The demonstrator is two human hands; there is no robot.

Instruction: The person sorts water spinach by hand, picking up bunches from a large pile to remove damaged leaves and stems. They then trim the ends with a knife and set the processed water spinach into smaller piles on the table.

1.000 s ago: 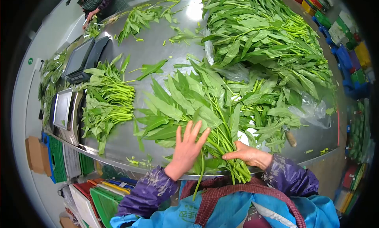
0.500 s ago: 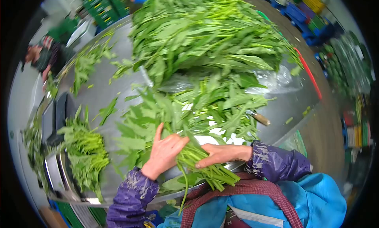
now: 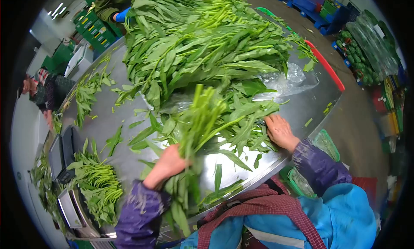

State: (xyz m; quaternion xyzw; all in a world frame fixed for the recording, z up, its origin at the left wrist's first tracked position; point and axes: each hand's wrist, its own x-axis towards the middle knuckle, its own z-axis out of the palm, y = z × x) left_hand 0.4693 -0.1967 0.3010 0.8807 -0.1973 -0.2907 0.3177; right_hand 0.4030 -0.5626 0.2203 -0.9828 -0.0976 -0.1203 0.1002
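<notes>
A shiny metal table [image 3: 325, 87] carries a great heap of leafy greens [image 3: 207, 46], crumpled clear plastic [image 3: 291, 81] at its near side. A smaller bunch [image 3: 99, 188] lies beside a scale [image 3: 70, 209], and loose sprigs [image 3: 114, 141] are scattered about.

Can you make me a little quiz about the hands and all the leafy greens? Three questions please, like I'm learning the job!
1. True or false: the right hand is touching the long red strip.

2. The left hand has a leafy bunch in its grip. Which way do the bunch's stem ends point?
a) toward the blue jacket
b) toward the big green pile
c) straight down at the floor

3. Fill in the blank: the sleeves behind both hands are coloured ____.

Key: 1 false; 2 b; 3 purple
</notes>
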